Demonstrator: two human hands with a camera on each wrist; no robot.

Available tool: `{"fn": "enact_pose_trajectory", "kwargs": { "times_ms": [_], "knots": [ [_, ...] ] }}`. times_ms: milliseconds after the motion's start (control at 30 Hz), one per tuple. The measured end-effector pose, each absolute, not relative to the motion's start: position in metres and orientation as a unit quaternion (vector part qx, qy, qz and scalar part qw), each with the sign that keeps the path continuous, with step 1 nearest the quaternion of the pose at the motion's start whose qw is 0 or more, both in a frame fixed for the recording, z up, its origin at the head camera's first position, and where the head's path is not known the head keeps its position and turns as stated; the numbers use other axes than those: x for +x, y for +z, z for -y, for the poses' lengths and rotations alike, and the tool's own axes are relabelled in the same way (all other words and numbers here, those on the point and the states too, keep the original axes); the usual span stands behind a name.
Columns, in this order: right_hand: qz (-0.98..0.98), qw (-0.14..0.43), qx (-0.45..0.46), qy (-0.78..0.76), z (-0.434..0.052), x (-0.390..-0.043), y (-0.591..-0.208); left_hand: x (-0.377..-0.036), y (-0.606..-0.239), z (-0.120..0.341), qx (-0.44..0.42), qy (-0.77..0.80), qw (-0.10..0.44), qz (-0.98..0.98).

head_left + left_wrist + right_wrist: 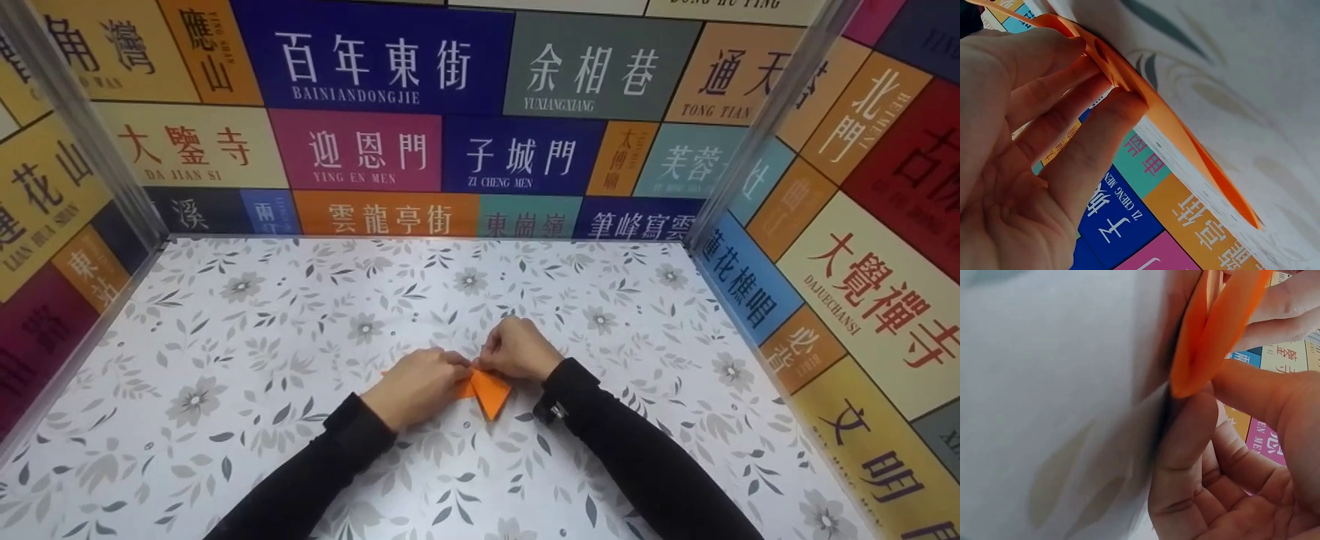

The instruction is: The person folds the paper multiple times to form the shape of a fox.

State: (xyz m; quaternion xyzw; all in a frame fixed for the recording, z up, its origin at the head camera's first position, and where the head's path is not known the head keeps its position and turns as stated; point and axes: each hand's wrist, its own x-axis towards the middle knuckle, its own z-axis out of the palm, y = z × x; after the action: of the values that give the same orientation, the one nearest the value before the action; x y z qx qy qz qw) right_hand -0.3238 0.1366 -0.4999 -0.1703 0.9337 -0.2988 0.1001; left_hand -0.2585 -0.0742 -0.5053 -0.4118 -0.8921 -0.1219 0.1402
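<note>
A folded piece of orange paper (491,394) lies on the table between both hands, with a pointed triangular flap toward the person. My left hand (421,386) covers its left part; in the left wrist view, curved fingers (1120,112) and thumb hold the paper along its length. Seen from the right wrist, folded layers of the orange paper (1219,332) stand slightly apart and meet at a tip. Thumb and index finger of my right hand (523,349) pinch that tip at the far edge, the other fingers curled in beneath.
The table (300,300) has a white cover printed with grey flowers and leaves. Colourful panels with Chinese place names (375,67) rise behind it and at both sides. Black sleeves (637,450) cover both forearms.
</note>
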Motion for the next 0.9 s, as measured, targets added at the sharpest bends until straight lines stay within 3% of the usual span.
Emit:
{"fn": "enact_pose_trajectory", "kwargs": {
  "times_ms": [367, 900],
  "knots": [
    [-0.940, 0.100, -0.180, -0.270, -0.140, -0.320, -0.496, -0.258, -0.505, 0.073, -0.401, -0.116, 0.143, 0.897],
    [-0.943, 0.090, -0.190, -0.260, -0.176, -0.292, -0.494, -0.259, -0.504, 0.072, -0.383, -0.145, 0.106, 0.906]
  ]
}}
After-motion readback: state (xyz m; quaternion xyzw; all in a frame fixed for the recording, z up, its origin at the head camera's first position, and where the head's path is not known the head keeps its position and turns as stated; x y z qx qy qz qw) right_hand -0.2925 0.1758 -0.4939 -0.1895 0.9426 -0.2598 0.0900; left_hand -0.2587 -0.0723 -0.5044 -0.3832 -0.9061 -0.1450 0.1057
